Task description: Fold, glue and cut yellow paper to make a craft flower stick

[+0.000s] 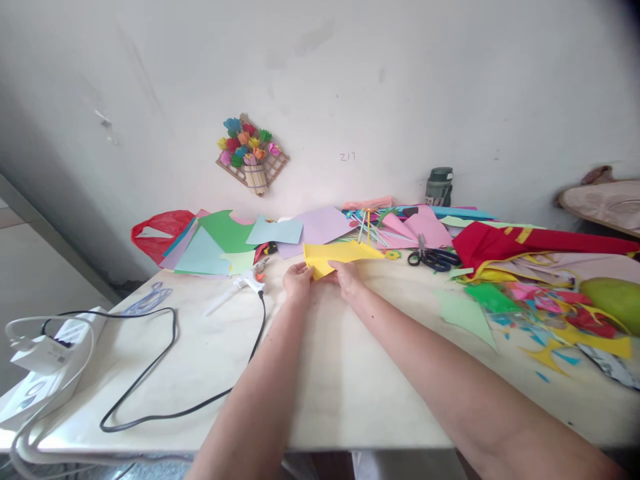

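Observation:
A sheet of yellow paper [340, 252] is held just above the table's middle, its near part bent over. My left hand [299, 280] pinches its left corner, fingers closed on it. At the near edge my right hand [346, 279] grips the same sheet, thumb on top and the other fingers hidden beneath. Left of my hands lies a white glue gun [249, 281] with a black cord. Scissors [433, 257] with dark handles rest to the right, beyond the sheet.
Coloured paper sheets [225, 230] line the back of the table. A green bottle [439, 187] stands near the wall. On the right are a red cloth [500, 247] and paper scraps [550, 347]. A power strip [65, 360] sits at left, cables around it.

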The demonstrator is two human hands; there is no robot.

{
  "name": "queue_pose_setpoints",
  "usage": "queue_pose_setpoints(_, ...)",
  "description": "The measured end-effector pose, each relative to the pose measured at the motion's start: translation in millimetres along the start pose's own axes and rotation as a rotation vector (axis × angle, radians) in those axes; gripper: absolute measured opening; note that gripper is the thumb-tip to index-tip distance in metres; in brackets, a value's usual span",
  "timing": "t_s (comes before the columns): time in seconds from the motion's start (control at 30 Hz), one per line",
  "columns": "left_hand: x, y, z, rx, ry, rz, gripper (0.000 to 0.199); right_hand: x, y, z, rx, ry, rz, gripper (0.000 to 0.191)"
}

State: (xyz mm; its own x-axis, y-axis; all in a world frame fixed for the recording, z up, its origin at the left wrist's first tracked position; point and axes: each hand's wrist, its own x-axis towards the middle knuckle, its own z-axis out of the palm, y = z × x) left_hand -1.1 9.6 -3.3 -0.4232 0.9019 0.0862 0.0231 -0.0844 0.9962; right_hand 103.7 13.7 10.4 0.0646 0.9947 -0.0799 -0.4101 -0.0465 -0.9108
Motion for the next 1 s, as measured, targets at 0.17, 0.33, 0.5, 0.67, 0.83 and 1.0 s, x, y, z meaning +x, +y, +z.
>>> queue_pose_setpoints(0.17, 10.0, -4.9, -7.0, 0.004, -0.026, -0.066, 0.038, 14.5, -5.9, -11.2, 0.07, 0.095, -0.033, 0.039)
queue_pose_setpoints(0.33, 11.2, -0.8, -12.1, 0.385, 0.015, -0.042, 0.047, 22.4, -1.8, -16.2, 0.01, 0.091, -0.192, 0.038)
queue_pose_setpoints(0.5, 4.9, 10.4, -13.3, 0.66, 0.066, 0.131, 0.037, 21.4, -3.2, -17.0, -0.014, 0.043, -0.226, 0.036)
queue_pose_setpoints(0.67, 5.3, 9.3, -13.0, 0.757, 0.011, 0.253, 0.031, 25.6, -5.6, -17.8, -0.249, 0.093, -0.291, 0.042)
queue_pose_setpoints(0.83, 6.4, 4.4, -11.5, 0.72, 0.03, 0.271, 0.036, 31.6, -6.4, -27.3, -0.673, 0.444, -0.361, 0.066)
queue_pose_setpoints(1.0, -2.5, 17.9, -15.8, 0.866, 0.243, 0.214, 0.025, 28.7, -12.2, -38.8, -0.927, 0.595, -0.501, 0.073)
